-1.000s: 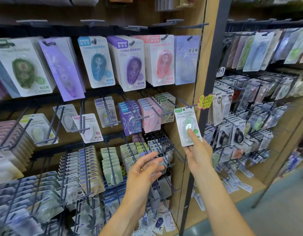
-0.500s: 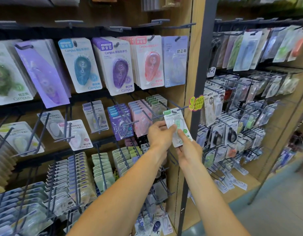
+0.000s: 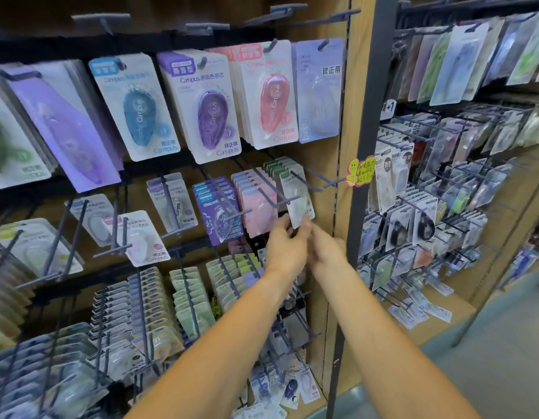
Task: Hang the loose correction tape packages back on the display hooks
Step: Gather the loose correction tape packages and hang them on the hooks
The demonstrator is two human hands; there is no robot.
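Note:
A white and green correction tape package (image 3: pixel 297 204) hangs at the front of the row of green packs, on the long grey hook (image 3: pixel 306 183) in the middle row, far right. My left hand (image 3: pixel 284 247) pinches its lower edge from the left. My right hand (image 3: pixel 325 247) is blurred; its fingertips meet the same lower edge from the right. Both forearms reach up from the bottom of the view.
Hooks with pink packs (image 3: pixel 256 204) and purple packs (image 3: pixel 219 210) stand just left, their grey prongs poking toward me. Larger Campus packs (image 3: pixel 268 95) hang above. A black upright post (image 3: pixel 365 146) and a second rack (image 3: pixel 428 207) are right. A yellow tag (image 3: pixel 360 172) sticks out.
The package has slid back along the hook to the other green packs. Both hands have moved down to its lower edge; the left hand came up from below a second ago.

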